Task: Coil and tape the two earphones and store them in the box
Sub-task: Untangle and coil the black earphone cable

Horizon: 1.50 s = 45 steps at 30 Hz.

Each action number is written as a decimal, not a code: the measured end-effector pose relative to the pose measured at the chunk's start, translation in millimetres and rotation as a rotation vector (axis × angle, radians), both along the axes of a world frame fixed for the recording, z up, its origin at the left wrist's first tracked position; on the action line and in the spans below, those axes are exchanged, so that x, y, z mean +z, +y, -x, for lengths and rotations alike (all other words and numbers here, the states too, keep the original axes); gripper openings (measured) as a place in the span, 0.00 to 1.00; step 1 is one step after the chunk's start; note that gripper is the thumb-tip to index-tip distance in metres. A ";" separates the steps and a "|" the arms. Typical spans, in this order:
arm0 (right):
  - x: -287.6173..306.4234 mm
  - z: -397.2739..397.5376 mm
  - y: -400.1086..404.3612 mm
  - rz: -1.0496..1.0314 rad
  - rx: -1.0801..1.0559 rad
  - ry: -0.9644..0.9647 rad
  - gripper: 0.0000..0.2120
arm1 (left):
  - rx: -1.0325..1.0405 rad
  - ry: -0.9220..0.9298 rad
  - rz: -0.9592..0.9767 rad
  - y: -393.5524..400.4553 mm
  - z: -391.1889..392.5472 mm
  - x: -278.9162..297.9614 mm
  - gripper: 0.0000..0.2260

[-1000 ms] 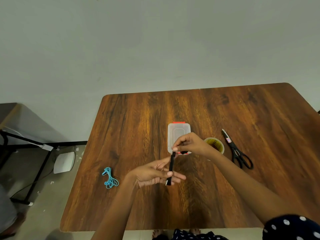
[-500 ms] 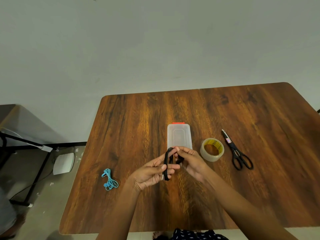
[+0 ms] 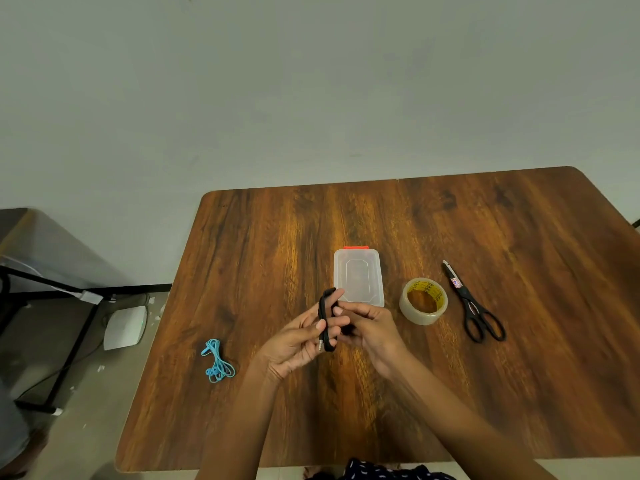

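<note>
A black earphone is wound into a long narrow coil, held upright above the table's middle. My left hand grips the coil across its fingers, the jack end hanging at the bottom. My right hand pinches the coil from the right side. A blue earphone lies bundled on the table to the left. The clear plastic box, lid on with a red clip, sits just behind my hands.
A roll of clear tape stands right of the box, and black scissors lie further right. The wooden table ends close to my body. A black-framed stand is on the floor at left.
My right hand came back from over the box to the coil and now pinches it beside my left hand. The black cord went from a straight strand to a folded coil.
</note>
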State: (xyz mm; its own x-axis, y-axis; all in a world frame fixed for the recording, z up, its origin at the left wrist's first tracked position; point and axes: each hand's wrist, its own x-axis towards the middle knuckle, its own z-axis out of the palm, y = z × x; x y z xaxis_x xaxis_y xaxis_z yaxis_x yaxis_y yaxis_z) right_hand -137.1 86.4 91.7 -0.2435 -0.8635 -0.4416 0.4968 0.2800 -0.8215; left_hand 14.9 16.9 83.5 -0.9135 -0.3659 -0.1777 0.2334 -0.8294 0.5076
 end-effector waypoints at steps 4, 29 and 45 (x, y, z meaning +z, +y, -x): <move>-0.4 2.2 -3.4 -0.052 -0.087 0.034 0.06 | 0.188 -0.176 -0.049 1.0 2.0 0.3 0.20; 12.4 -10.7 5.7 0.072 0.188 0.948 0.10 | 0.534 -0.559 -0.128 33.8 39.0 10.9 0.10; 2.3 -17.7 10.1 0.071 0.423 1.242 0.15 | 0.459 -0.654 -0.120 44.7 40.8 17.4 0.12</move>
State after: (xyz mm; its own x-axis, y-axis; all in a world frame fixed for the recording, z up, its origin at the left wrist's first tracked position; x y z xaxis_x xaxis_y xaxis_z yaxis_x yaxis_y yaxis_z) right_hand -119.4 96.6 94.0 -0.1585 -0.9847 -0.0718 -0.7110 0.1643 -0.6837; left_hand -25.9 61.6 100.9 -0.3738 -0.6237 -0.6865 0.2506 -0.7806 0.5726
